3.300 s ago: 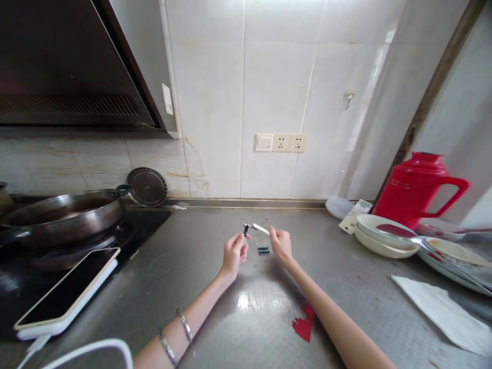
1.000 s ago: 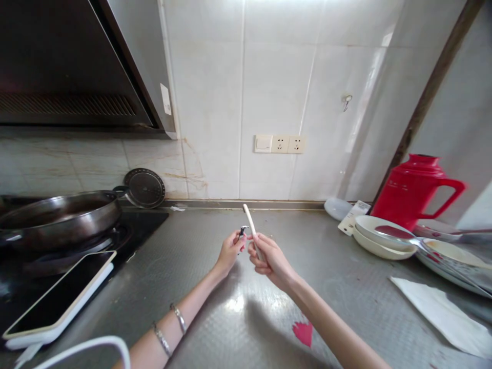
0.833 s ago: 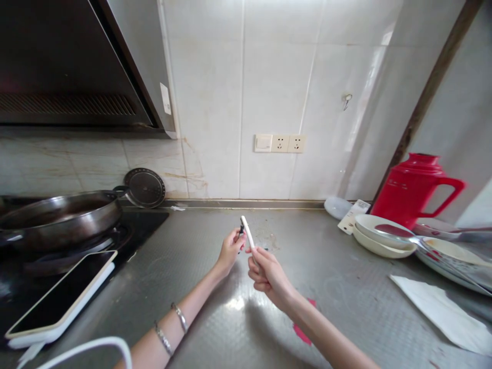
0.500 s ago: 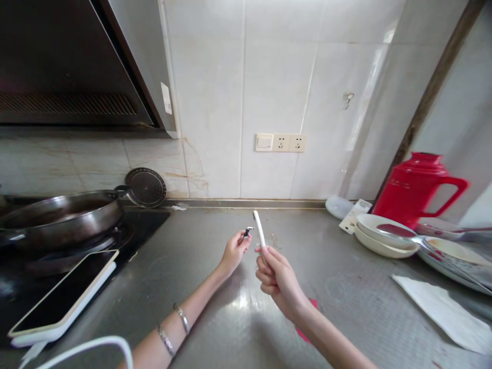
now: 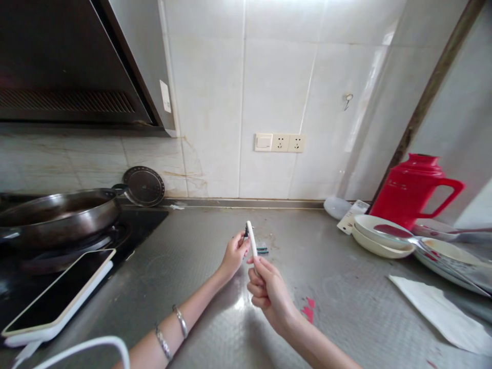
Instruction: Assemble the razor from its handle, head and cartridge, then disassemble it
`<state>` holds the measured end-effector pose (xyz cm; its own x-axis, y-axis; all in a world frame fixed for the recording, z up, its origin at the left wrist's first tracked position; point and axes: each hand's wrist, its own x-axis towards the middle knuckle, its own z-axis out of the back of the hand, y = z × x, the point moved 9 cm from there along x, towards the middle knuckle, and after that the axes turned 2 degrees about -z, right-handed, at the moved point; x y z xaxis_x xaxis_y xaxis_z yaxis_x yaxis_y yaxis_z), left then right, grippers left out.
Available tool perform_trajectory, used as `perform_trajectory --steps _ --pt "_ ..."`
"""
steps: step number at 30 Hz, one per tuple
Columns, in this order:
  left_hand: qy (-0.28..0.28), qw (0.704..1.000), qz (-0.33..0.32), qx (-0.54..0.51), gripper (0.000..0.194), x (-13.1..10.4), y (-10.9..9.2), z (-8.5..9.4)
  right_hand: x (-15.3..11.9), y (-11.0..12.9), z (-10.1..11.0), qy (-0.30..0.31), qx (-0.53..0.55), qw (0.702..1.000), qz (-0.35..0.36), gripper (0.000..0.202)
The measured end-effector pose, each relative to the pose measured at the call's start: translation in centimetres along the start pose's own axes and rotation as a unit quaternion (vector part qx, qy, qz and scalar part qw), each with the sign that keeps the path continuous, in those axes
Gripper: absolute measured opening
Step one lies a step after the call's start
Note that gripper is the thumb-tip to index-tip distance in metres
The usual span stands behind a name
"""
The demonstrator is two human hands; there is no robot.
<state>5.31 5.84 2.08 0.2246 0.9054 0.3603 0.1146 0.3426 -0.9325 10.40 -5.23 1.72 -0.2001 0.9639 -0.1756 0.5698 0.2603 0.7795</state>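
Note:
Between the fingertips of my left hand is a small black item with a metal tip; its exact kind is too small to tell. My right hand is closed around the lower end of a white stick, which points up and slightly left. The stick's upper end overlaps the black item in the view; whether they touch is unclear. Just behind the stick, small dark greenish strips lie on the metal counter.
A pan stands on the stove at left, with a phone and white cable nearer. At right are a red thermos, stacked bowls, a white paper and red scraps.
My right hand has moved slightly left and down, bringing the white stick over to the black item. My left hand has barely moved. The dark strips and red scraps now show more.

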Motion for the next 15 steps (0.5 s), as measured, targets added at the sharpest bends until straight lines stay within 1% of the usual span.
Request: perform_trajectory --steps 2,4,8,10,14,15 --pt "-0.013 1.000 0.000 -0.006 0.020 0.0 -0.2 0.1 -0.2 -1.3 0.4 -0.003 -0.003 1.000 -0.024 0.039" --pt "-0.018 1.000 -0.003 -0.010 0.020 0.0 -0.4 0.2 -0.5 -1.7 0.5 -0.004 -0.005 0.999 -0.032 0.039" --pt "-0.004 1.000 -0.009 -0.002 0.023 0.0 -0.5 -0.1 -0.4 0.5 0.4 -0.007 0.003 1.000 0.012 0.038" --pt "0.005 1.000 -0.010 -0.003 0.024 -0.1 -0.4 -0.3 -0.3 0.8 0.4 -0.007 0.005 1.000 0.017 0.038" --pt "-0.008 1.000 -0.006 -0.014 0.024 -0.1 -0.4 0.0 -0.7 -0.9 0.7 -0.001 -0.006 1.000 -0.022 0.038" --pt "-0.011 1.000 -0.005 -0.012 0.024 0.0 -0.5 0.1 -0.8 -1.0 0.8 -0.001 -0.007 1.000 -0.026 0.038"
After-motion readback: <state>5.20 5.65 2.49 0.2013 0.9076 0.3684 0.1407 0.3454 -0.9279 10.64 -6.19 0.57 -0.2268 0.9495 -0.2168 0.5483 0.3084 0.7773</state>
